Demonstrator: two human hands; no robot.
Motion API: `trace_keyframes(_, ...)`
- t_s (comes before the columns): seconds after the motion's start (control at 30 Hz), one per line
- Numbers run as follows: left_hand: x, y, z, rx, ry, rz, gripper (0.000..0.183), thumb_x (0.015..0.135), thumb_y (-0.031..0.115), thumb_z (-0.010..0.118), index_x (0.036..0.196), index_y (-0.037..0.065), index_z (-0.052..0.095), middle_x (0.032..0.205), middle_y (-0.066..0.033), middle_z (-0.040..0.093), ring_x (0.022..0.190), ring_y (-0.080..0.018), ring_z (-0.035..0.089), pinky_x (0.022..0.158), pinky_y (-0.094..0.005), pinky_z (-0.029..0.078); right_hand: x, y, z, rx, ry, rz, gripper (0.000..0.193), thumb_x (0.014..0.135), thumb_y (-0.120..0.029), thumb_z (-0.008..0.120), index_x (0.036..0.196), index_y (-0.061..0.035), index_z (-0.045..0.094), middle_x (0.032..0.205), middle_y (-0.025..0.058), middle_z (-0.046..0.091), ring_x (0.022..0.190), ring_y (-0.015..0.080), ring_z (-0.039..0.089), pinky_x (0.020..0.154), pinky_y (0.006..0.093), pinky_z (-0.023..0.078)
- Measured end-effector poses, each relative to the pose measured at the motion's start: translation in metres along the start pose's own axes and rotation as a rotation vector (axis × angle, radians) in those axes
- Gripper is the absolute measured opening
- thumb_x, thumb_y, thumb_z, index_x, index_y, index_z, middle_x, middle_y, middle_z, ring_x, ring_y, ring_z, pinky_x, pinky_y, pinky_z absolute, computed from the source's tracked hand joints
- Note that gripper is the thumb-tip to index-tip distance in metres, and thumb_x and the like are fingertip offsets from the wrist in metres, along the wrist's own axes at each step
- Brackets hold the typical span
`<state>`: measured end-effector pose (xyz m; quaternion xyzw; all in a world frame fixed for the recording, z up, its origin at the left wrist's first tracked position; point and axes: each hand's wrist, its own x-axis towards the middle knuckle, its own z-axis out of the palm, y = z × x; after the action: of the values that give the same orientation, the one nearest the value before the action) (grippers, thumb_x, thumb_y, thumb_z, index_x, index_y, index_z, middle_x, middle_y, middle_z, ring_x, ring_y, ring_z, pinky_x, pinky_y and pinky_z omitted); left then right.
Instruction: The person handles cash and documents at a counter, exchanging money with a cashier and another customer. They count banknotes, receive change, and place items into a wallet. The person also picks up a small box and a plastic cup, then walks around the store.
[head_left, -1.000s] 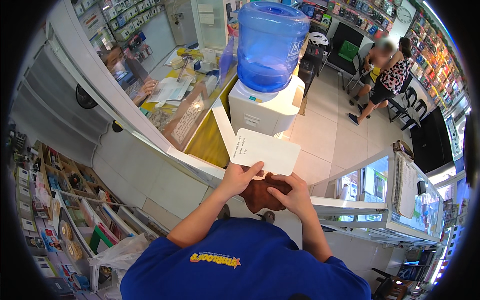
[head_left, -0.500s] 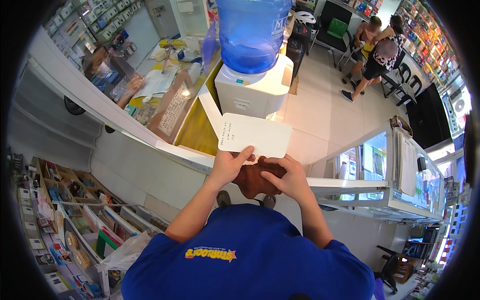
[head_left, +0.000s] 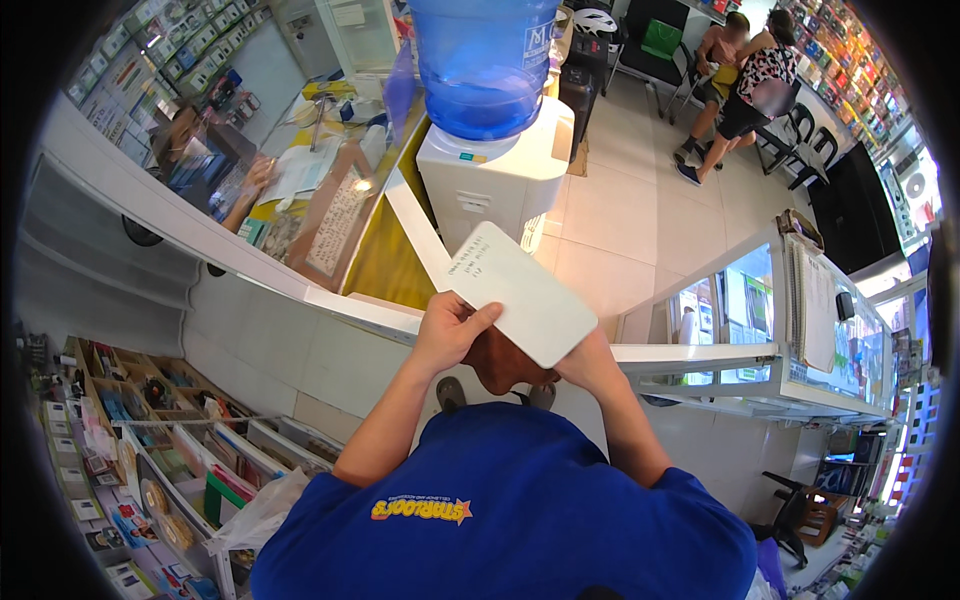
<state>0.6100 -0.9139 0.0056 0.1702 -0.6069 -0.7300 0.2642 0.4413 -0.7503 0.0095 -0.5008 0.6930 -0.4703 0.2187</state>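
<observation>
My left hand point(head_left: 450, 330) grips a white rounded card point(head_left: 530, 300) by its lower left edge, the thumb pressed on top. A few lines of handwriting run along one end of the card, which is tilted down to the right. Beneath it hangs a soft brown piece like leather or cloth point(head_left: 503, 365), close under my left fingers. My right hand point(head_left: 592, 362) is at the card's lower right corner. Its fingers are hidden behind the card, so whether they hold the brown piece cannot be seen.
A white water dispenser point(head_left: 490, 165) with a blue bottle point(head_left: 480, 70) stands ahead. Beyond the white counter frame point(head_left: 300, 290) a person point(head_left: 185, 140) sits at left. A glass display case point(head_left: 740, 300) is at right, storage bins point(head_left: 210, 450) at lower left. Two people point(head_left: 745, 85) are far right.
The card has turned clockwise and dropped toward my right hand. My right fingers, earlier visible on the brown piece, are now behind the card.
</observation>
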Motion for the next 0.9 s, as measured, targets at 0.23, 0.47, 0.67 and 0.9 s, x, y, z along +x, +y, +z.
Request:
trace_keyframes(0.23,0.007,0.018,-0.001,0.357,-0.342,-0.181,0.025,0.092,0.017,0.080,0.107,-0.003,0.078,0.098,-0.0110,0.080,0.092,-0.0136,0.072,0.083,-0.0327,0.057,0.004,0.005,-0.010,0.117,-0.058,0.040,0.032,0.094,-0.015,0.064,0.123,-0.0012,0.070,0.109,0.0175,0.072,0.101,0.0336,0.070,0.087,0.0386,0.055)
trace_keyframes(0.47,-0.001,0.005,0.016,0.438,-0.228,-0.059,0.025,0.093,0.014,0.079,0.107,-0.007,0.076,0.097,-0.0119,0.079,0.089,-0.0140,0.071,0.082,-0.0317,0.055,-0.007,-0.005,-0.056,0.610,-0.222,0.374,0.050,0.109,-0.043,0.058,0.123,0.0038,0.071,0.110,0.0180,0.075,0.094,0.0219,0.068,0.086,0.0366,0.054)
trace_keyframes(0.67,-0.005,-0.001,0.020,0.413,-0.193,-0.011,0.016,0.090,0.007,0.082,0.098,-0.005,0.075,0.092,-0.0096,0.078,0.087,-0.0125,0.068,0.081,-0.0305,0.054,-0.018,-0.018,-0.063,0.187,-0.236,0.186,0.044,0.104,-0.035,0.064,0.123,0.0040,0.071,0.105,0.0182,0.076,0.094,0.0239,0.071,0.085,0.0385,0.055)
trace_keyframes(0.9,-0.002,0.006,0.034,0.610,-0.455,0.184,0.035,0.077,0.004,0.090,0.108,0.002,0.075,0.081,-0.0031,0.060,0.079,-0.0169,0.058,0.075,-0.0307,0.048,-0.038,0.005,-0.067,0.294,0.206,0.254,0.042,0.101,-0.035,0.067,0.115,0.0044,0.073,0.096,0.0166,0.076,0.087,0.0204,0.071,0.079,0.0376,0.056)
